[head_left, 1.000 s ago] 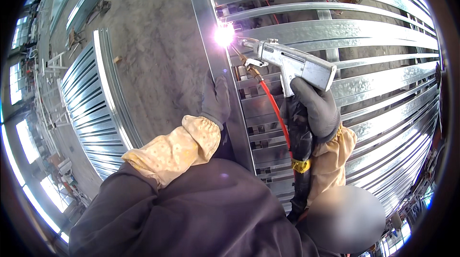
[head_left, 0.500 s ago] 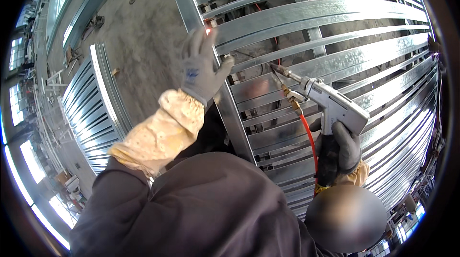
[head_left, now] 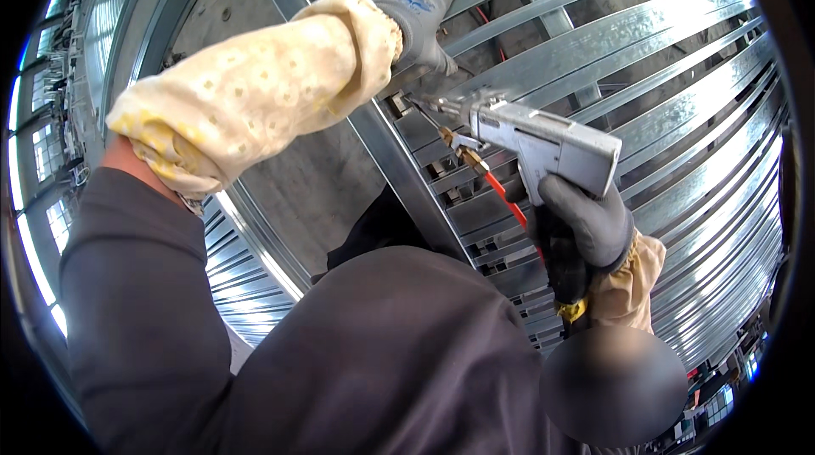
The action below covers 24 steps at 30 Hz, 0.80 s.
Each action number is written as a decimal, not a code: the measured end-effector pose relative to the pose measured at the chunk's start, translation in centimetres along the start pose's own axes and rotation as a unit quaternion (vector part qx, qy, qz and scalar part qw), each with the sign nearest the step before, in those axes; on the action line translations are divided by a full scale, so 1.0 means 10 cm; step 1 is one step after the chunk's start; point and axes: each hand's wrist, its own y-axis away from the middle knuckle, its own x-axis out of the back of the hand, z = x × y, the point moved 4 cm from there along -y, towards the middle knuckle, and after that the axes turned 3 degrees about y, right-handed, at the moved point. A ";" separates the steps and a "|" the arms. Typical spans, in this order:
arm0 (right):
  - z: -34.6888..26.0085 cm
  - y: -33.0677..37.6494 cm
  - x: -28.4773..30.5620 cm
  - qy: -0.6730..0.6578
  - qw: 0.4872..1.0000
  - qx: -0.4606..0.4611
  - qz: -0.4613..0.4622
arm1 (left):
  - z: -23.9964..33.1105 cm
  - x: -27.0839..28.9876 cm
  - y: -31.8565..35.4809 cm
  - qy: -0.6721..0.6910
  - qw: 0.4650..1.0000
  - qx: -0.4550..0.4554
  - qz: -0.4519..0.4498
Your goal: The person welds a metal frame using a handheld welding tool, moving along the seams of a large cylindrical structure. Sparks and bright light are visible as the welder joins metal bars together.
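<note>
My left hand (head_left: pixel 416 14), in a grey work glove with a pale cloth oversleeve (head_left: pixel 263 90), lies over the slats of a shiny metal panel (head_left: pixel 594 43). Its fingers are spread, and nothing is held in them. My right hand (head_left: pixel 594 221), also gloved, wraps round the dark grip of a silver welding gun (head_left: pixel 552 139). The gun's nozzle points left, near the slat ends at the panel's side rail (head_left: pixel 399 162); whether it touches is unclear. Under the nozzle sits a brass fitting (head_left: pixel 467 154) with a red hose (head_left: pixel 507 200) running down past my right hand.
Another slatted metal panel (head_left: pixel 238 264) is at the lower left, partly behind my left arm. Long metal beams (head_left: pixel 174 18) lie at the upper left on the concrete floor (head_left: pixel 297 188). A blurred round shape (head_left: pixel 615 391) covers part of the lower right.
My left hand has moved away from me and to the right, from beside the rail onto the slats. The welding gun has shifted left, its nozzle now closer to the rail.
</note>
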 end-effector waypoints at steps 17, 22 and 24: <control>0.06 -0.59 -0.22 0.004 0.996 -0.003 -0.086 | 0.06 0.27 0.06 0.010 0.998 0.015 -0.067; 0.11 -0.62 -0.20 -0.002 0.997 -0.010 -0.070 | 0.06 0.25 0.04 0.018 0.997 0.009 -0.071; 0.09 -0.62 -0.19 0.014 0.997 -0.024 -0.078 | 0.05 0.23 0.04 0.022 0.997 0.015 -0.073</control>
